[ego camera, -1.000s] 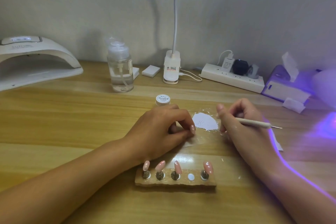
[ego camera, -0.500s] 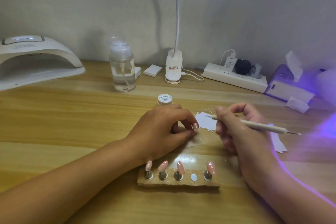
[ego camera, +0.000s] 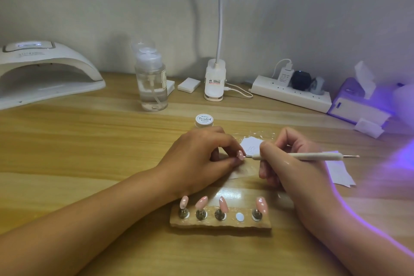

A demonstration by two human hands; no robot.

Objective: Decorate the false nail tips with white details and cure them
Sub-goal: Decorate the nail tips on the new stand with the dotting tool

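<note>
My left hand (ego camera: 199, 159) pinches one pink false nail tip (ego camera: 240, 154) on its stand above the table. My right hand (ego camera: 289, 163) grips a white dotting pen (ego camera: 313, 156), and the pen's front tip touches that nail tip. Behind the two hands lies a smear of white paint (ego camera: 252, 144) on a clear sheet. A small white paint jar (ego camera: 203, 120) stands beyond my left hand. Near me a wooden holder (ego camera: 220, 222) carries several pink nail tips (ego camera: 202, 202) on metal stands and has one bare white magnet spot (ego camera: 240, 216).
A white curing lamp (ego camera: 44, 71) sits at the far left. A clear pump bottle (ego camera: 152, 83), a clip lamp base (ego camera: 214, 80), a power strip (ego camera: 291, 94) and a purple tissue box (ego camera: 356, 103) line the back. Paper wipes (ego camera: 340, 170) lie at right, under violet light.
My right hand has brought the pen from the white paint smear leftward to the nail tip that my left hand holds. My left hand has stayed where it was.
</note>
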